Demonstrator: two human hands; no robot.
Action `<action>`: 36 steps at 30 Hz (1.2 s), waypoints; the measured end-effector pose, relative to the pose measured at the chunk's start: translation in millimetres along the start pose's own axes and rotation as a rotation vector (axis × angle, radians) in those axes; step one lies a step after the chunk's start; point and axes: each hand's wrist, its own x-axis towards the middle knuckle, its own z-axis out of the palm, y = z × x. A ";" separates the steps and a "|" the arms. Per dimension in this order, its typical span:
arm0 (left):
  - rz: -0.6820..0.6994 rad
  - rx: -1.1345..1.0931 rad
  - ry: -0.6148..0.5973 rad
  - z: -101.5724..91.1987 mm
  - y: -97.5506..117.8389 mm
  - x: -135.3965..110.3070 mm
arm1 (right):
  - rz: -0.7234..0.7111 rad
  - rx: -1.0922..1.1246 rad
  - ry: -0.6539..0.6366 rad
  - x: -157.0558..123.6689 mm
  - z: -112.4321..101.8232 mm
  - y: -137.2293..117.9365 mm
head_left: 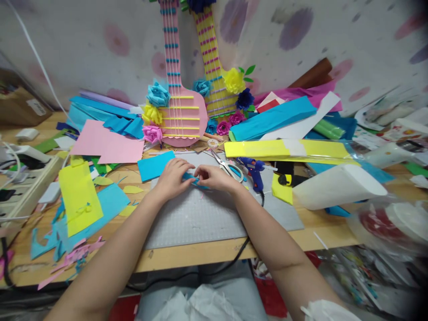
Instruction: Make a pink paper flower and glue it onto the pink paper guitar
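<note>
My left hand (174, 177) and my right hand (214, 177) meet over the grey cutting mat (197, 223). Between the fingertips of both is a small strip of blue paper (189, 177), partly hidden by the fingers. The fingers of each hand are bent and closed on it. Left of my left hand lies a flat blue paper sheet (152, 166). Scissors with white handles (230, 170) rest just beyond my right hand, and a blue glue gun (254, 171) lies farther right.
A pink paper guitar (183, 116) and a yellow one (214, 58) lean on the wall. Yellow paper (80, 196) and pink scraps (73, 258) cover the left side. A power strip (20, 196) sits at far left; a white paper roll (337, 186) lies right. The glue gun's cord crosses the mat's right side.
</note>
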 end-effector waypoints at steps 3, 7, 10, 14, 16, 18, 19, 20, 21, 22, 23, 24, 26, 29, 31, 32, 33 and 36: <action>-0.188 -0.085 -0.072 -0.4 2.6 -1.6 | -0.033 0.101 0.022 2.5 -1.5 4.7; -0.405 -0.289 0.004 2.9 -0.5 -10.7 | -0.024 0.192 0.026 2.9 -2.2 1.5; -0.423 -0.344 -0.014 1.7 -2.2 -15.6 | -0.026 0.170 0.047 2.5 -0.2 -3.2; -0.351 -0.314 -0.069 -1.0 -1.8 -15.9 | -0.054 0.174 0.050 3.7 4.6 -5.2; -0.335 -0.299 -0.056 -0.6 -2.0 -15.1 | -0.076 0.178 0.065 4.9 7.2 -4.6; -0.344 -0.292 -0.015 0.7 -2.9 -14.8 | -0.090 0.168 0.077 6.3 9.6 -3.7; -0.350 -0.293 0.000 1.4 -3.6 -14.8 | -0.093 0.157 0.078 7.0 10.5 -3.1; -0.357 -0.297 0.010 1.9 -4.3 -15.0 | -0.095 0.143 0.078 7.6 11.2 -2.3; -0.365 -0.308 0.013 2.1 -5.0 -15.2 | -0.096 0.127 0.079 8.2 11.7 -1.5; -0.375 -0.326 0.016 2.1 -5.8 -15.4 | -0.095 0.114 0.086 8.6 11.7 -0.6; -0.389 -0.348 0.017 1.9 -6.8 -15.6 | -0.092 0.105 0.099 9.0 11.4 0.3; -0.410 -0.372 0.020 1.5 -8.2 -15.9 | -0.082 0.099 0.114 9.3 10.7 1.2; -0.463 -0.421 0.017 0.9 -12.1 -16.9 | -0.047 0.102 0.131 9.5 8.4 2.5; -0.548 -0.499 0.006 0.5 -19.7 -19.2 | 0.014 0.146 0.113 9.0 4.6 2.6; -0.579 -0.553 0.003 -0.3 -23.0 -20.7 | 0.039 0.177 0.103 8.7 2.9 2.1; -0.590 -0.578 0.002 -1.2 -23.5 -21.3 | 0.042 0.186 0.106 8.6 2.3 1.9; -0.599 -0.604 0.000 -2.4 -23.3 -21.8 | 0.039 0.194 0.116 8.6 1.8 1.8; -0.637 -0.698 0.004 -7.4 -20.4 -22.2 | 0.026 0.241 0.137 9.1 0.5 2.2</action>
